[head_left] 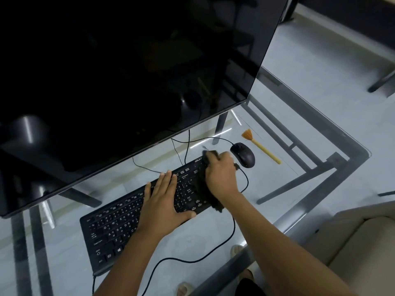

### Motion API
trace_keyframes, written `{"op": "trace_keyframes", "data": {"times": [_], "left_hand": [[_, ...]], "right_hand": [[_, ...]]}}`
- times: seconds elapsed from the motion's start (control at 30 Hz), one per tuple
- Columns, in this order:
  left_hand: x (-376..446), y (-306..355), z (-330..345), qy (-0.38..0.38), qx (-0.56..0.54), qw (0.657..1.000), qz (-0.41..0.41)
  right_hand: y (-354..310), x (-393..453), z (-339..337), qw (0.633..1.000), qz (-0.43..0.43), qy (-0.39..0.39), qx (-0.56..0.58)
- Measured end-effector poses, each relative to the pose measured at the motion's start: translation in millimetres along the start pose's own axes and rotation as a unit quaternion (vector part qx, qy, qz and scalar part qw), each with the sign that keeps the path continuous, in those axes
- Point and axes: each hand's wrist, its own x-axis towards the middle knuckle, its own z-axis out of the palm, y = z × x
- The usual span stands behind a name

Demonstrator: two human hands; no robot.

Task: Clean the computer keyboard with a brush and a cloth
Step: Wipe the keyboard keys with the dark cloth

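A black keyboard (111, 227) lies at an angle on the glass table. My left hand (163, 201) rests flat on its middle keys, fingers spread, thumb at the front edge. My right hand (220, 174) presses a dark cloth (205, 193) onto the keyboard's right end; the cloth hangs out below the hand over the right-hand keys. A brush (261, 147) with a yellow handle and orange bristles lies on the glass to the right, beyond the mouse, untouched.
A black mouse (243, 154) sits just right of my right hand, its cable looping across the glass table (320, 129). A large dark monitor (128, 71) stands close behind the keyboard. A beige seat (352, 242) is at the lower right.
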Motion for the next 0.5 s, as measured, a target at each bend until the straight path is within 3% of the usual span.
{"op": "trace_keyframes", "data": {"times": [0.1, 0.13, 0.23, 0.27, 0.37, 0.4, 0.5], "left_hand": [[1, -1, 1, -0.002, 0.011, 1.0, 0.0], [1, 0, 0, -0.003, 0.008, 1.0, 0.002], [0, 2, -2, -0.003, 0.003, 1.0, -0.001], [-1, 2, -2, -0.003, 0.003, 1.0, -0.002], [0, 1, -1, 0.001, 0.007, 1.0, -0.004], [0, 1, -1, -0.002, 0.007, 1.0, -0.003], [0, 3, -2, -0.004, -0.001, 1.0, -0.002]], "right_hand": [[-12, -30, 7, 0.987, -0.154, -0.045, -0.015], [-4, -28, 4, 0.987, -0.149, -0.051, -0.013], [18, -10, -5, 1.0, 0.014, 0.006, 0.015], [17, -10, -6, 1.0, 0.014, 0.01, 0.002], [4, -29, -5, 0.989, -0.141, -0.039, -0.029], [8, -26, -6, 0.987, -0.155, -0.045, -0.025], [14, 3, -7, 1.0, -0.006, -0.007, 0.008]]}}
